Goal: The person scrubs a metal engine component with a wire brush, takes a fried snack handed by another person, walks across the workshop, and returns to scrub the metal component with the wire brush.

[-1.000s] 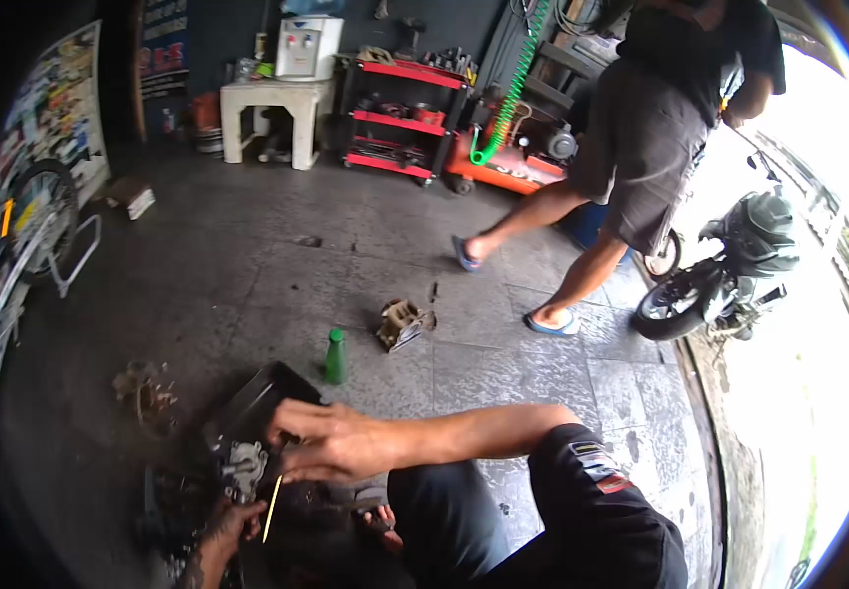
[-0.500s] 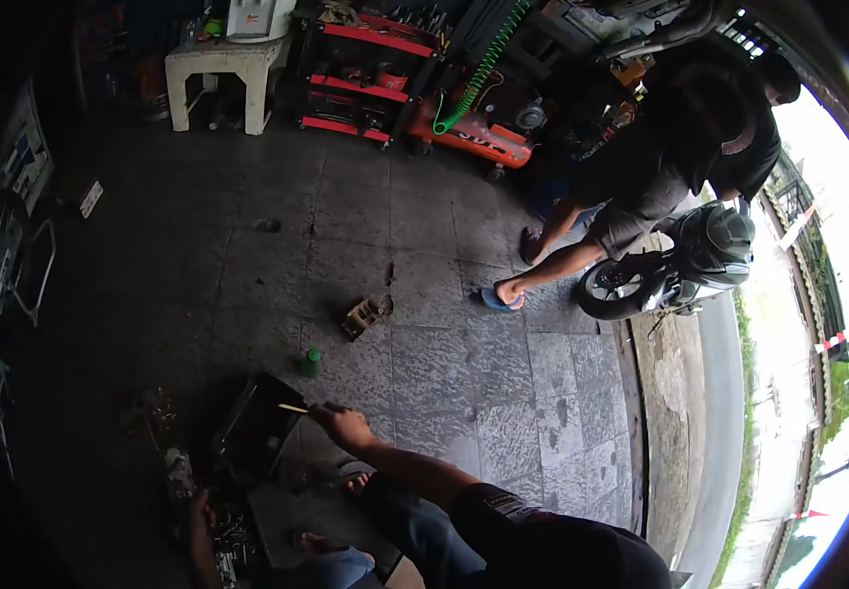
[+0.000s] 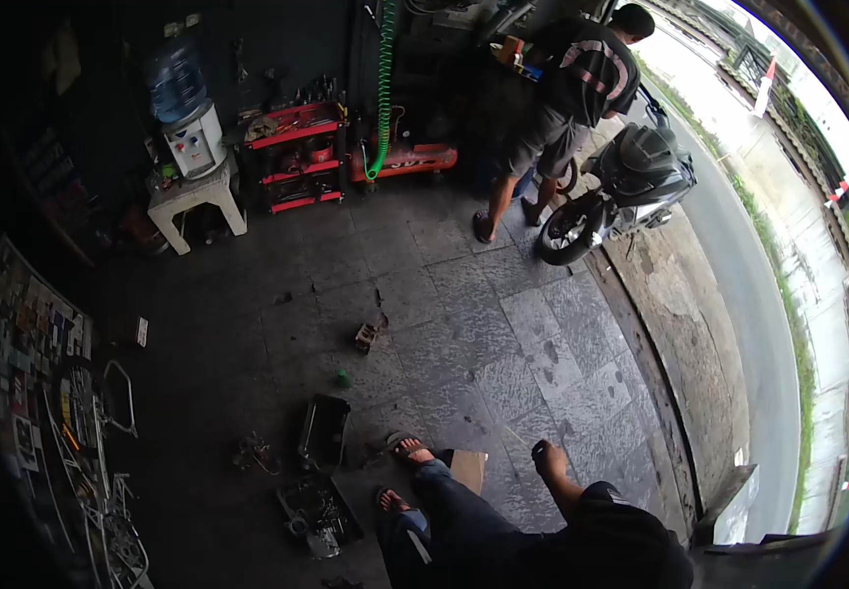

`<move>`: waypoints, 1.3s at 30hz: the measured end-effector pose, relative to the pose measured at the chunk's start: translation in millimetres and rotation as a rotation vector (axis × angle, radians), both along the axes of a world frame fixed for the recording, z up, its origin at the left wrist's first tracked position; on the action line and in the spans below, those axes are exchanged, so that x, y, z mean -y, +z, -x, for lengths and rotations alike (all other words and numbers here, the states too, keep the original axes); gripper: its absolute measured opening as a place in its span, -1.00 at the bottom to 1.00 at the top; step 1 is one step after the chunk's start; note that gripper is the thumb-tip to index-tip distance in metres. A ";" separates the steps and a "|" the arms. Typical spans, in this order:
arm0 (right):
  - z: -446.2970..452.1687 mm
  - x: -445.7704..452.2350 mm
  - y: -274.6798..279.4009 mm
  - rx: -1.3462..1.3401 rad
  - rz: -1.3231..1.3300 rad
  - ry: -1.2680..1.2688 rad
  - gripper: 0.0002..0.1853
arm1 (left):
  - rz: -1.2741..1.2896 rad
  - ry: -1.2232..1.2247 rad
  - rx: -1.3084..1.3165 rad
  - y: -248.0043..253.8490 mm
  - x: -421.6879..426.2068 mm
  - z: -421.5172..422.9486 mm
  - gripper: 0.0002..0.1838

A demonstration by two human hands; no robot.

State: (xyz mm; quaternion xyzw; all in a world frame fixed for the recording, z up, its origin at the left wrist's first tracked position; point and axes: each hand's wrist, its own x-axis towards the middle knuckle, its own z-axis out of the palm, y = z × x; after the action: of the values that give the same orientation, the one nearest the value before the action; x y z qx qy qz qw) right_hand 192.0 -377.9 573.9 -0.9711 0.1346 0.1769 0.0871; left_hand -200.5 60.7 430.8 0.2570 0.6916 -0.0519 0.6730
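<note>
My right hand [image 3: 548, 457] is out over the paved floor to the right of my feet, its fingers closed. A thin, pale, stick-like tool [image 3: 517, 435] juts from it toward the upper left; a dark part sits at the fingers, and its exact kind cannot be made out. My left hand is out of view. Left of my feet, a black open case [image 3: 339, 416] lies on the floor. Just below it is a dark tray [image 3: 347, 525] with several metal tools in it. Near my legs lies a flat piece of brown cardboard [image 3: 469, 470].
A green bottle [image 3: 343, 379] and a brownish metal block [image 3: 367, 338] stand ahead. Loose parts [image 3: 256, 455] lie left of the case. Beyond are a red tool cart [image 3: 299, 134], a compressor [image 3: 415, 159], a water dispenser [image 3: 194, 141], a person [image 3: 582, 88] and a motorcycle [image 3: 631, 182].
My right hand has swung from the black case to the right with the pale tool. My left hand has left the view. The camera has turned, and the other person stands more upright.
</note>
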 end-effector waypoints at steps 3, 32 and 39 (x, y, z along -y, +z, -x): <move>66.1 28.4 33.1 0.006 -0.003 -0.124 -0.77 | -0.015 -0.064 0.011 20.2 6.3 23.0 -0.69; 68.3 137.0 35.5 0.095 -0.073 -0.902 -0.73 | -0.013 -0.237 0.330 47.9 88.9 -248.4 -0.77; -104.0 244.2 23.4 0.299 -0.289 -0.850 -0.80 | -0.021 -0.269 0.178 106.9 201.6 -415.9 -0.74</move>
State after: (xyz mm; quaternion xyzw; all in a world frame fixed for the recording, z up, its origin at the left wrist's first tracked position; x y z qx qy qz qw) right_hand 296.0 -622.0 597.3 -0.8227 0.4802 0.0009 0.3044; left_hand 215.5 -140.9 537.7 0.3577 0.5890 -0.1112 0.7160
